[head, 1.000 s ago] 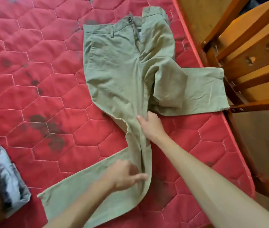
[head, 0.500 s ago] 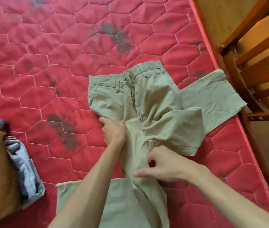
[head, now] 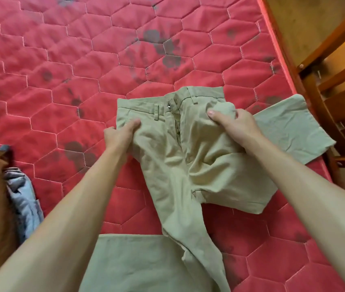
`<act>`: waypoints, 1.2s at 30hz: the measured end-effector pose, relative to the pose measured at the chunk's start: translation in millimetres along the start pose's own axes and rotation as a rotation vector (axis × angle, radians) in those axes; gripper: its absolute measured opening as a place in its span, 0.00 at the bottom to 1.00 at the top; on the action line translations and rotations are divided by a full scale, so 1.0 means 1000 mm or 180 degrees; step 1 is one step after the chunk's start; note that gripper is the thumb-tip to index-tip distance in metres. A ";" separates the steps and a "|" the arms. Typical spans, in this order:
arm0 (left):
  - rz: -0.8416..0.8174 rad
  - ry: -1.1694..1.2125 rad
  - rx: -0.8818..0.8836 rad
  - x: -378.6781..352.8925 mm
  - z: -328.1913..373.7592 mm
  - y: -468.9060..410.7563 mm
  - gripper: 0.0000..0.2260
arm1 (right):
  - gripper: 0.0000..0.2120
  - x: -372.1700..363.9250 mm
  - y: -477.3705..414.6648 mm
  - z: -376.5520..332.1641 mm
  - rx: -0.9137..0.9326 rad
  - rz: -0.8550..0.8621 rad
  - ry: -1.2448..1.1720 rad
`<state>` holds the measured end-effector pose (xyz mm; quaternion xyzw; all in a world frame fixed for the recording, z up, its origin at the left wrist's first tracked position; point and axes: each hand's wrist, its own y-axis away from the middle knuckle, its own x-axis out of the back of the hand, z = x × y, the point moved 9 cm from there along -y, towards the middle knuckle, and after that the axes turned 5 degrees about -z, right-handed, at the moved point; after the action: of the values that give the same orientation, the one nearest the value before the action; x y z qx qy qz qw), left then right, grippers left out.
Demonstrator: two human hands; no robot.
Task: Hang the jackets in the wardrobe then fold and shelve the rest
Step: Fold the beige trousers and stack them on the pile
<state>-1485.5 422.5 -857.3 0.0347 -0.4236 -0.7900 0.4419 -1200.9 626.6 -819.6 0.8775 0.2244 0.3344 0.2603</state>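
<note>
Head view: left hand and right hand each grip khaki trousers near the waistband, on the red mattress.

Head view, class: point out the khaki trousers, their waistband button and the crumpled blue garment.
khaki trousers (head: 163, 165): head view, creased front fabric, mid-garment.
waistband button (head: 169, 105): head view, the metal button's face.
blue garment (head: 25, 199): head view, its crumpled middle.

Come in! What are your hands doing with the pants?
Left hand grips pants near waist. Right hand grips other side. Pants unfolded on mattress. Blue garment lies apart, left.
</note>
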 end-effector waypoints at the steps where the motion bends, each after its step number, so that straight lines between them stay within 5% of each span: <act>1: -0.0207 0.0075 0.0017 0.001 0.000 0.004 0.42 | 0.28 0.000 0.011 0.003 -0.0073 -0.0123 -0.0336; 6: -0.0854 0.0011 -0.0408 0.031 0.047 0.058 0.10 | 0.15 -0.001 0.084 -0.010 -0.0257 -0.1185 -0.1482; 10: -0.0821 0.0340 -0.0798 0.097 0.109 0.119 0.01 | 0.11 0.034 0.144 -0.050 -0.0054 -0.0850 -0.1798; 13: -0.0910 0.0509 -0.1120 0.145 0.163 0.177 0.03 | 0.18 0.065 0.197 -0.106 0.0226 -0.0691 -0.1972; 17: -0.0972 0.0562 -0.1571 0.209 0.239 0.258 0.05 | 0.11 0.114 0.284 -0.206 0.0965 -0.0511 -0.1830; 24: -0.1148 0.0190 -0.2665 0.294 0.365 0.409 0.09 | 0.15 0.187 0.434 -0.342 0.2066 0.0014 -0.1189; 30: -0.0479 -0.0254 -0.4118 0.361 0.436 0.551 0.37 | 0.13 0.248 0.539 -0.412 0.2669 0.0695 -0.1289; 33: -0.0212 -0.0826 -0.4590 0.386 0.462 0.602 0.40 | 0.44 0.272 0.589 -0.453 0.3139 0.0527 -0.0947; 36: 0.0250 -0.1103 -0.4914 0.405 0.487 0.647 0.30 | 0.47 0.282 0.639 -0.492 0.3778 0.0501 0.0153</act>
<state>-1508.3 276.6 36.0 -0.4201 0.1804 -0.8385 0.2965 -1216.3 449.4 16.0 0.8792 0.3130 0.1898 -0.3051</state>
